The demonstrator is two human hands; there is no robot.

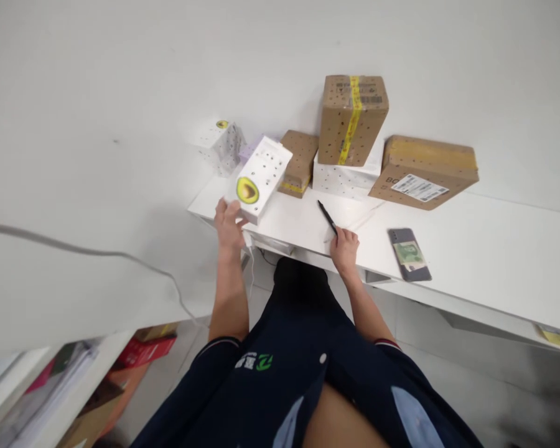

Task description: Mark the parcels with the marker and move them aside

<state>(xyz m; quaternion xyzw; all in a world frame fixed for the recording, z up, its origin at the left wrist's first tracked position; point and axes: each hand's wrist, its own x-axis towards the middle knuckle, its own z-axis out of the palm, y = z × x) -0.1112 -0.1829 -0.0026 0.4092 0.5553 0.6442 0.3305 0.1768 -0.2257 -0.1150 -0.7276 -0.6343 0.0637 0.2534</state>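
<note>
Avocado-print box (267, 177): L of the tall brown carton (350, 124) and a bit nearer the person, toward that end of the tabletop (494, 249). Can't tell if its underside rests or is lifted. Left grip (230, 225) is grasping it by the near end, at the corner. Right grip (345, 250), on the near side of the tall carton, is closed round a black pen-like tool (326, 216), tip pointing away from the person.

Handling (est.): thin card, prob. light, but contents unseen so wt. unconfirmed. Stiff at edges/corners; mid-panels may dent if squeezed. Smooth finish, poss. slippery. Best hold approx. midway across the narrow sides, or one hand per end; a one-end hold could let the far end droop if loaded. Watch clearance w/ the low brown box (299, 158), just L of the tall carton.
</note>
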